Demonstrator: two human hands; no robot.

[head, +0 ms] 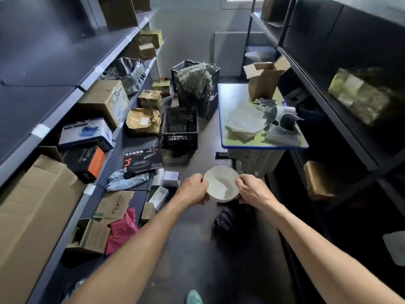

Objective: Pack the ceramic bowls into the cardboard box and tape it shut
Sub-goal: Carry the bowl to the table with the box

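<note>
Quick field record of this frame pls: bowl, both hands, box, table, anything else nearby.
bowl: white, empty, upright, held over the floor short of the table
left hand: grips the bowl's left rim
right hand: grips the bowl's right rim
cardboard box: on the table's far end, flaps open
bubble wrap: sheets stacked on the table, nearer than the box
crates: two, black, on the floor left of the table
</note>
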